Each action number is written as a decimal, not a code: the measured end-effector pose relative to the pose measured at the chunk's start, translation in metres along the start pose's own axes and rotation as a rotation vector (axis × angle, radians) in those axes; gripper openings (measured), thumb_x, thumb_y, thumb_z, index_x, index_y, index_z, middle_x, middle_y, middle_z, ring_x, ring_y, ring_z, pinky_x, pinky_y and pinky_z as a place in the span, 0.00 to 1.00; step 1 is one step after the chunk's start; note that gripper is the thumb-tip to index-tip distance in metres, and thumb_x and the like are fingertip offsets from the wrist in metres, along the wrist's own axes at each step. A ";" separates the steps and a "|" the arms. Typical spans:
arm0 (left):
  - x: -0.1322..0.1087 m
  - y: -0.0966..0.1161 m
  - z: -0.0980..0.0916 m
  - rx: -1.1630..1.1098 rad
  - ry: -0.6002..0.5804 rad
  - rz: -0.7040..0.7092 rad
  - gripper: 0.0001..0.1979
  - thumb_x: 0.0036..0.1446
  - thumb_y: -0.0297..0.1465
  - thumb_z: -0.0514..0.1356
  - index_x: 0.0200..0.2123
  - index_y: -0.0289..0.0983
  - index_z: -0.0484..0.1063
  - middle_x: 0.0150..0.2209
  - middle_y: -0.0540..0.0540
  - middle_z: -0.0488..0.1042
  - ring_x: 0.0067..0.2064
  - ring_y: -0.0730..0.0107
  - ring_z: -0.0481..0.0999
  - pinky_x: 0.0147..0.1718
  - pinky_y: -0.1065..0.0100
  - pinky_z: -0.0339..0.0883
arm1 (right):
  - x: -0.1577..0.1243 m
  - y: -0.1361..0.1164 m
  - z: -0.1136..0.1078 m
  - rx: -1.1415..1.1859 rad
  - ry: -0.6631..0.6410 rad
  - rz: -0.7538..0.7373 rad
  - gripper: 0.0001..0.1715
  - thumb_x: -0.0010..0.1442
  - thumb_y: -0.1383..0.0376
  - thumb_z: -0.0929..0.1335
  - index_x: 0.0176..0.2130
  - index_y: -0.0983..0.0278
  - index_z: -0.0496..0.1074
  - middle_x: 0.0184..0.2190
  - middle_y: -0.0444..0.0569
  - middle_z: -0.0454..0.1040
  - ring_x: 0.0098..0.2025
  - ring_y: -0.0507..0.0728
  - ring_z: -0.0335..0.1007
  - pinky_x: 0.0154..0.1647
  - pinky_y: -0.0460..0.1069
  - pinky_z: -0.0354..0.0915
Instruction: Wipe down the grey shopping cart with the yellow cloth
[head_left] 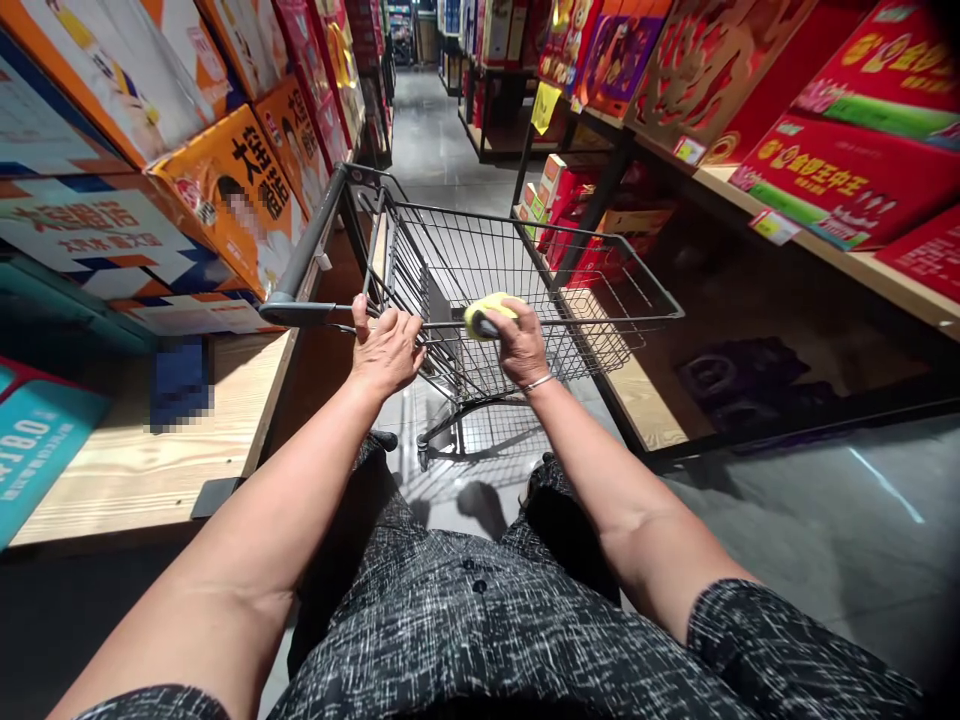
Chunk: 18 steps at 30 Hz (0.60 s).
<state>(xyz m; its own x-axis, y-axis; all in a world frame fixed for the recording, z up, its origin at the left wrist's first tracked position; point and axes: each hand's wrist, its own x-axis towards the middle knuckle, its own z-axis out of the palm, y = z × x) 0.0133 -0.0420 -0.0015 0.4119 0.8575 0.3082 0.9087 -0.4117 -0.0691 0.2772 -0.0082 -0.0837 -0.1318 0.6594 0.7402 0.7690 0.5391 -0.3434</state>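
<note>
A dark wire shopping cart point(480, 240) stands sideways in front of me, its grey push handle point(315, 225) at the left. My left hand point(385, 347) is closed over the cart's near top rail, close to the handle end. Farther right, my right hand point(523, 340) is wrapped round a yellow, sponge-like pad with a dark grey part point(491, 312), which touches the same rail. The right palm and fingers partly hide the pad, so its exact kind cannot be made out. No goods show in the cart's basket.
Orange and white cartons point(232, 195) are stacked on the left above a wooden shelf point(157, 460). Red gift boxes point(847, 175) fill the right shelf, with purple packs point(742, 375) below. The grey aisle floor point(431, 120) runs ahead between the shelves.
</note>
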 end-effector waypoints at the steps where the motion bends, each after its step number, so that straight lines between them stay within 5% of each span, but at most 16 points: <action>1: 0.000 -0.001 0.000 0.001 -0.001 -0.003 0.15 0.65 0.35 0.56 0.53 0.41 0.71 0.50 0.37 0.76 0.61 0.46 0.69 0.72 0.35 0.26 | -0.004 0.020 -0.012 -0.009 0.021 0.026 0.25 0.63 0.72 0.64 0.55 0.53 0.76 0.59 0.50 0.67 0.63 0.62 0.63 0.64 0.60 0.67; 4: 0.001 0.005 -0.002 0.022 0.007 -0.026 0.15 0.65 0.34 0.55 0.53 0.39 0.71 0.50 0.36 0.76 0.63 0.46 0.68 0.72 0.34 0.24 | -0.016 0.071 -0.044 -0.040 0.067 0.137 0.30 0.57 0.74 0.65 0.56 0.53 0.74 0.58 0.49 0.67 0.63 0.62 0.63 0.64 0.63 0.67; 7: 0.003 0.023 -0.005 0.056 0.010 -0.085 0.18 0.64 0.35 0.57 0.55 0.35 0.71 0.53 0.31 0.75 0.68 0.42 0.61 0.71 0.32 0.23 | -0.019 0.094 -0.058 -0.043 0.141 0.243 0.32 0.54 0.74 0.64 0.55 0.54 0.74 0.57 0.50 0.66 0.62 0.62 0.64 0.64 0.64 0.66; 12: 0.019 0.050 -0.004 0.008 -0.109 0.032 0.32 0.63 0.36 0.57 0.68 0.28 0.60 0.64 0.30 0.68 0.70 0.42 0.59 0.72 0.41 0.38 | -0.010 0.056 -0.033 -0.040 0.177 0.233 0.34 0.53 0.76 0.63 0.56 0.55 0.74 0.58 0.50 0.64 0.63 0.62 0.62 0.66 0.64 0.64; 15: 0.032 0.044 0.004 -0.088 -0.170 0.073 0.30 0.65 0.36 0.54 0.68 0.32 0.61 0.62 0.32 0.70 0.63 0.44 0.67 0.65 0.47 0.54 | -0.009 0.022 -0.011 -0.010 0.063 0.127 0.33 0.59 0.75 0.64 0.59 0.52 0.73 0.61 0.49 0.62 0.65 0.62 0.60 0.67 0.62 0.63; 18: 0.040 0.028 0.012 -0.153 -0.165 0.101 0.25 0.65 0.34 0.53 0.64 0.36 0.66 0.58 0.36 0.73 0.59 0.46 0.69 0.60 0.48 0.57 | -0.018 0.005 0.009 -0.081 -0.054 0.058 0.27 0.65 0.70 0.65 0.58 0.46 0.75 0.62 0.46 0.64 0.65 0.63 0.58 0.68 0.62 0.60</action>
<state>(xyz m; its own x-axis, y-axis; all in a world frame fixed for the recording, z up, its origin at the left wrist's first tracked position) 0.0564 -0.0155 -0.0027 0.5174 0.8430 0.1474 0.8465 -0.5294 0.0563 0.2781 -0.0127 -0.1039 -0.1173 0.7164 0.6878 0.8240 0.4568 -0.3352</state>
